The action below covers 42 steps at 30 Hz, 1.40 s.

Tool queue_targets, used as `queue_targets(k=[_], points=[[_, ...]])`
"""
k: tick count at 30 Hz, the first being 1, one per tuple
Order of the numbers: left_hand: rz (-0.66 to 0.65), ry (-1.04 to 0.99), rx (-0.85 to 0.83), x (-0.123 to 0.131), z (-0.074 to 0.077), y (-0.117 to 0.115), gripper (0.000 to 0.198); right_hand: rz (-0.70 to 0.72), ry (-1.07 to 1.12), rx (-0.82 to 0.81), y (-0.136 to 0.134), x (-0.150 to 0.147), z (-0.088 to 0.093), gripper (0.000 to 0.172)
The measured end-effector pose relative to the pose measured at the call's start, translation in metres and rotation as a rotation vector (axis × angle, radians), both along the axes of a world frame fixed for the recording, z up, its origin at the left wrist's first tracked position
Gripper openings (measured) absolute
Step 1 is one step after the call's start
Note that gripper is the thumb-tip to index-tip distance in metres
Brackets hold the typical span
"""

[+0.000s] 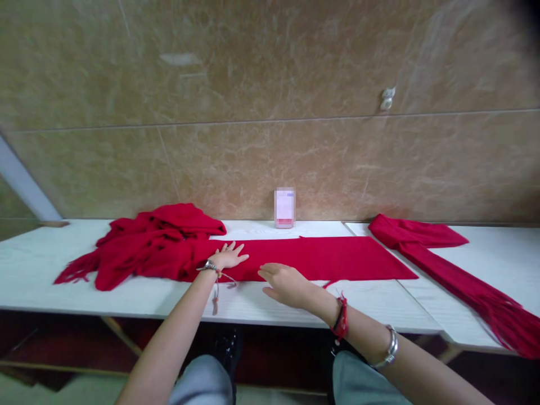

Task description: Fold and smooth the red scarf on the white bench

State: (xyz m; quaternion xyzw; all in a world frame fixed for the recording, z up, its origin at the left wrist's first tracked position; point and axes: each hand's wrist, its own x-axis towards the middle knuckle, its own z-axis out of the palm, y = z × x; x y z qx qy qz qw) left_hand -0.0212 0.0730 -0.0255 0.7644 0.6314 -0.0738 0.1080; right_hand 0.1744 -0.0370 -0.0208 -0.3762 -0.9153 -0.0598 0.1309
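Note:
A red scarf (337, 256) lies along the white table, smoothed flat in its middle and right part. Its left part gathers into a crumpled red heap (156, 242) with fringe at the far left; whether the heap is one piece or more I cannot tell. My left hand (228, 257) rests on the flat part beside the heap, fingers spread, palm down. Over the scarf's front edge is my right hand (289, 285), fingers stretched out and holding nothing; whether it touches the cloth is unclear.
Another red scarf (439, 270), folded over and fringed, lies on the right, its fringe reaching the table's (253, 306) front edge. A phone-like upright object (285, 208), blurred out, stands by the tiled wall (236, 163). A small cat figure (387, 98) is on the wall.

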Motion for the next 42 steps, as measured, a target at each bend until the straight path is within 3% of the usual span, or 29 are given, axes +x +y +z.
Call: queue_targets(k=[4,7,12,17,19,21,23,25,32,36,42], points=[[-0.019,0.033,0.07,-0.046,-0.009,-0.003,0.064,0.017,-0.056,0.029,0.006,-0.025,-0.01,0.025],[-0.071,0.015,0.182,-0.058,-0.02,-0.01,0.059,0.001,-0.056,0.04,0.015,-0.028,-0.022,0.027],[-0.067,0.007,0.259,-0.05,-0.03,-0.016,0.056,0.002,-0.021,0.098,0.024,-0.014,-0.041,0.034],[-0.079,-0.025,0.349,-0.038,-0.029,-0.026,0.05,0.011,0.008,0.093,0.023,0.004,-0.045,0.036],[-0.184,-0.061,0.419,-0.037,-0.023,-0.037,0.045,0.004,0.014,0.1,0.02,0.006,-0.043,0.035],[-0.369,-0.11,0.446,-0.038,-0.013,-0.052,0.041,0.007,0.013,0.117,0.017,0.006,-0.04,0.033],[-0.541,-0.124,0.41,-0.041,-0.003,-0.066,0.038,0.015,0.007,0.125,0.014,0.006,-0.036,0.031],[-0.625,-0.077,0.376,-0.042,0.005,-0.076,0.034,0.015,-0.007,0.112,0.014,0.007,-0.032,0.03],[-0.633,0.145,0.419,-0.022,0.012,-0.079,0.03,-0.001,-0.014,0.066,0.012,0.013,-0.025,0.033],[-0.601,0.146,0.47,-0.012,0.006,-0.08,0.02,-0.037,0.021,0.068,0.008,0.003,-0.022,0.024],[-0.588,0.152,0.612,-0.023,-0.009,-0.086,0.013,-0.089,-0.091,0.121,0.012,-0.02,-0.023,0.016]])
